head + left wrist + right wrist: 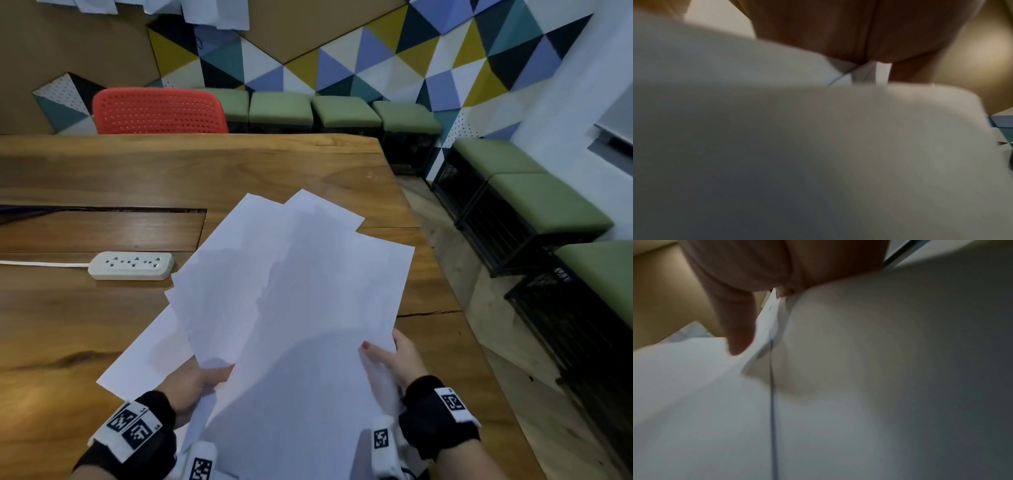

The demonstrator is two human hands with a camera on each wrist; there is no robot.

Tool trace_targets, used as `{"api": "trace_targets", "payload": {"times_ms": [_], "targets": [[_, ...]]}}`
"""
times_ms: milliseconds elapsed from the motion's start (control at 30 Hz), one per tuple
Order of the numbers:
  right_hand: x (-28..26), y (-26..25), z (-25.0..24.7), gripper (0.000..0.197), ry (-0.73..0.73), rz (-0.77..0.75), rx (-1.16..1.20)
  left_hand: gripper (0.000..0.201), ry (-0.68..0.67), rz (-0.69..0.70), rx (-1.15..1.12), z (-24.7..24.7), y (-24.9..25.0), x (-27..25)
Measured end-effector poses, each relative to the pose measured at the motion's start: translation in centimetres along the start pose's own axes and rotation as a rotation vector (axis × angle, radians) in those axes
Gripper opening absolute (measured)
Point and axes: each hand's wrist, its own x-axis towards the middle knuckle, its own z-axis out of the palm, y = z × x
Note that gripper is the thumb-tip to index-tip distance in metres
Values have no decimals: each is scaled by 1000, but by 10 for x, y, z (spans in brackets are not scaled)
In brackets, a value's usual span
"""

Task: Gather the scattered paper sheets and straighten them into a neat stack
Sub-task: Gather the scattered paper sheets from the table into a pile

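Observation:
Several white paper sheets (pixel 291 291) are fanned out unevenly and held up above the wooden table (pixel 102 325). My left hand (pixel 195 383) grips the near left edge of the sheets, thumb on top. My right hand (pixel 394 356) pinches the near right edge, thumb over the top sheet. In the left wrist view the paper sheets (pixel 797 146) fill most of the picture, blurred, below my left hand (pixel 859 40). In the right wrist view my right hand (pixel 740 331) presses its thumb on the paper sheets (pixel 859 369).
A white power strip (pixel 130 265) with its cord lies on the table left of the sheets. A red chair (pixel 159 111) stands at the far side. Green stools (pixel 342 113) line the wall. The table's right edge (pixel 445 274) runs close by my right hand.

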Motion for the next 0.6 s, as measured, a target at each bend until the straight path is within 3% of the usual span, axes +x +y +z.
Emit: {"api": "trace_targets", "payload": {"times_ms": [100,200,233,333,400,500,600], "targets": [[0,1,-1,53,-124,43,151,37,-81,0,12,6,6,-4],[0,10,3,97,-185,80,286,71,-136,31,53,13,11,-6],[-1,12,3,103,-187,76,314,76,-142,55,48,15,13,-8],[-4,16,-3,98,-197,44,337,83,-131,108,3,21,18,-16],[-7,16,-4,97,-214,28,361,92,-76,154,132,24,12,-13],[-13,19,-2,94,-226,40,448,62,81,187,187,27,2,-7],[-20,25,-6,85,-255,104,398,70,81,186,148,26,-1,-7]]}}
